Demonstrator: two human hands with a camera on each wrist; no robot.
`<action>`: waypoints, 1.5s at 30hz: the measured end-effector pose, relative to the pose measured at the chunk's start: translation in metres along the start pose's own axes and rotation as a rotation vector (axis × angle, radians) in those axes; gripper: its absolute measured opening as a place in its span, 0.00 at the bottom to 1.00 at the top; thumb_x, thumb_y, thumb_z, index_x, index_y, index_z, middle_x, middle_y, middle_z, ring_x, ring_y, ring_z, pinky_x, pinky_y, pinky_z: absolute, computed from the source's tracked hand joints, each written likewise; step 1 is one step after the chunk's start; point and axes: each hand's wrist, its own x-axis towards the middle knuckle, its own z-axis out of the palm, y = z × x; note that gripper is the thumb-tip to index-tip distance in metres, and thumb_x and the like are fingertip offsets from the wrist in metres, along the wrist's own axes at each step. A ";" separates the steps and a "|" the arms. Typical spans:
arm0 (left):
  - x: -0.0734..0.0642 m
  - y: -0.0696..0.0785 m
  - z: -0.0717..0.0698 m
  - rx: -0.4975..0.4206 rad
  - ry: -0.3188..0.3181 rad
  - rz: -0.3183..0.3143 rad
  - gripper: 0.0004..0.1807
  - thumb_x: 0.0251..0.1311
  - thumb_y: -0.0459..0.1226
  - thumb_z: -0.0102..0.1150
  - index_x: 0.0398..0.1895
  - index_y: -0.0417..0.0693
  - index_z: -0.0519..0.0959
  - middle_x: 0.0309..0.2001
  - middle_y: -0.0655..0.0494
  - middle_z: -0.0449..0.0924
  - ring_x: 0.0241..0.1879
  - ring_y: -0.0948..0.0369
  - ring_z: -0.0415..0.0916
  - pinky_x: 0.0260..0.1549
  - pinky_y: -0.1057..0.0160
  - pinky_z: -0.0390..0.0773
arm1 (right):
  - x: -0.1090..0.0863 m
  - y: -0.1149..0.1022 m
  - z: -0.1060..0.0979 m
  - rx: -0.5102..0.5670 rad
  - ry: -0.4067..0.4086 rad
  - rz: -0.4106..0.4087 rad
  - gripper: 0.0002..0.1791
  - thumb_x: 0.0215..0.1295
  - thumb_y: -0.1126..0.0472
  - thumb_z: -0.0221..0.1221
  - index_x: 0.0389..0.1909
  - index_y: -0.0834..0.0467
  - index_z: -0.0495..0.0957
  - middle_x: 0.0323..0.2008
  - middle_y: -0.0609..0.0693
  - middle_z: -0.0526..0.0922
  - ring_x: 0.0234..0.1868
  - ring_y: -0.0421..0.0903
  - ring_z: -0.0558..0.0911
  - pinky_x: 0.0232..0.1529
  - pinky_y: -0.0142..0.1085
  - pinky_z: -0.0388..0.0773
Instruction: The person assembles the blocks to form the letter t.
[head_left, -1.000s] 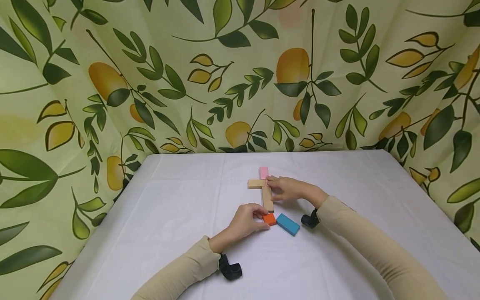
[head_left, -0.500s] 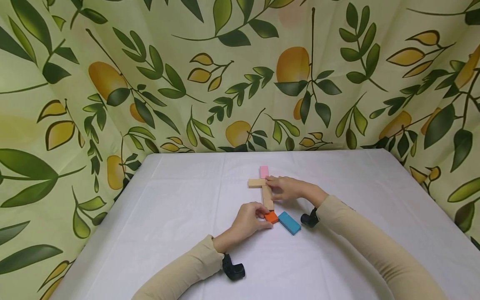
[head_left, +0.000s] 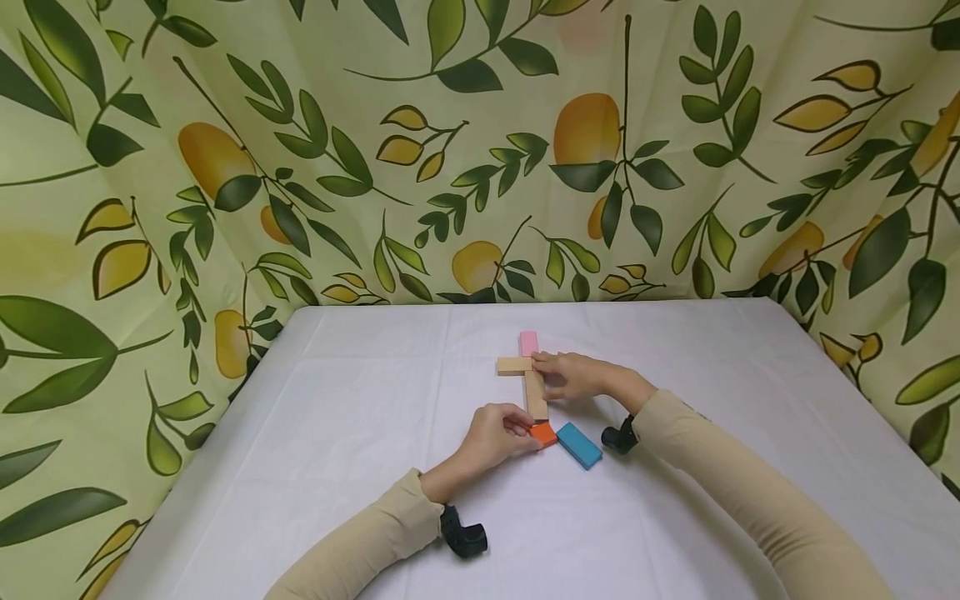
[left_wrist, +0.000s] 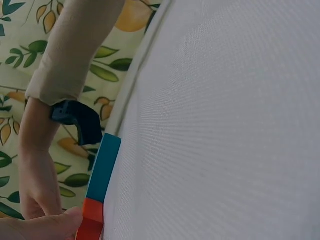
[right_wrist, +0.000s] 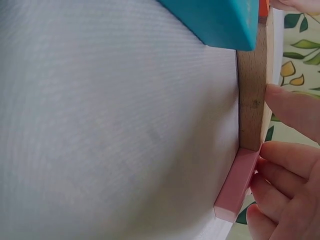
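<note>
On the white table, my left hand (head_left: 491,435) pinches a small orange block (head_left: 544,435) between thumb and fingers. That block sits at the near end of a long wooden block (head_left: 535,397) (right_wrist: 251,100). A blue block (head_left: 579,446) (left_wrist: 104,165) lies slanted, its corner against the orange one. Across the far end of the long block lies a second wooden block (head_left: 513,367), with a pink block (head_left: 528,343) beyond it. My right hand (head_left: 577,377) rests along the right side, thumb touching the long wooden block and fingertips at the crosswise block's end.
White cloth covers the table (head_left: 375,375). A curtain (head_left: 480,150) printed with fruit and leaves hangs behind its far edge. Each wrist wears a black camera mount (head_left: 462,535).
My left hand has nudged the orange block slightly right and away, up to the long wooden block, and the blue block shifted a little with it. My right hand has stayed in place.
</note>
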 end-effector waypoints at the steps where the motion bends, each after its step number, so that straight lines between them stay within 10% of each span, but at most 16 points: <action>1: 0.000 0.000 0.000 -0.007 0.001 -0.007 0.15 0.44 0.31 0.74 0.37 0.33 0.83 0.35 0.41 0.86 0.27 0.68 0.77 0.27 0.80 0.76 | 0.000 0.000 0.000 -0.004 0.002 -0.004 0.35 0.65 0.55 0.59 0.68 0.68 0.63 0.73 0.64 0.58 0.74 0.61 0.59 0.74 0.56 0.55; 45: 0.005 -0.003 -0.013 0.139 0.081 0.034 0.08 0.54 0.32 0.67 0.35 0.37 0.84 0.32 0.45 0.87 0.29 0.64 0.80 0.29 0.77 0.76 | 0.000 -0.002 0.004 -0.005 0.051 0.016 0.34 0.64 0.54 0.61 0.68 0.65 0.64 0.73 0.62 0.61 0.74 0.60 0.61 0.74 0.55 0.56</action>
